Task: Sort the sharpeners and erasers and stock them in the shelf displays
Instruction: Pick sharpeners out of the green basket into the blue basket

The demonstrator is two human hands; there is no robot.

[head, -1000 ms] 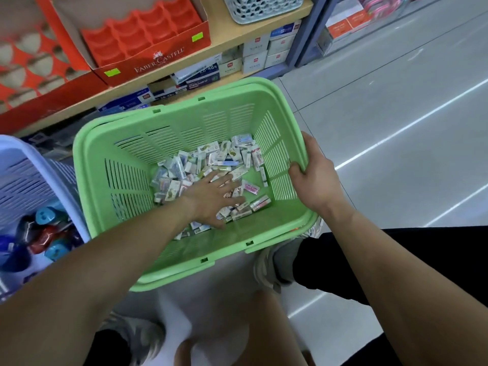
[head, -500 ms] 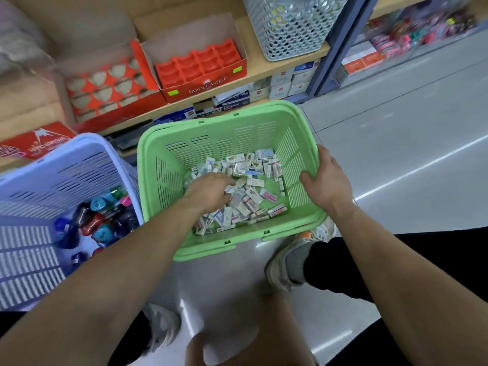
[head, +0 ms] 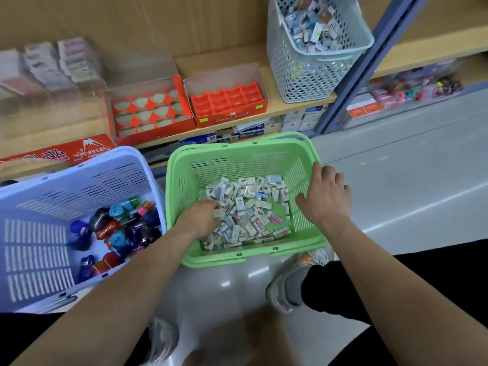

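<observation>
In green basket (head: pixel 239 257), left hand (head: pixel 199 218) palm-down, fingers (head: pixel 214 207) curled among erasers (head: pixel 252 208).

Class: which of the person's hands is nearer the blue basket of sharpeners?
Left. The left hand digs into the erasers in the green basket, just right of the blue basket; the right hand grips the green basket's right rim, farther away.

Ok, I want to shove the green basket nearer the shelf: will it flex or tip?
Likely light: the green basket is thin slotted plastic with only a shallow layer of erasers. Its walls may flex somewhat. Tipping seems unlikely, as it is wide and the load lies low.
</observation>
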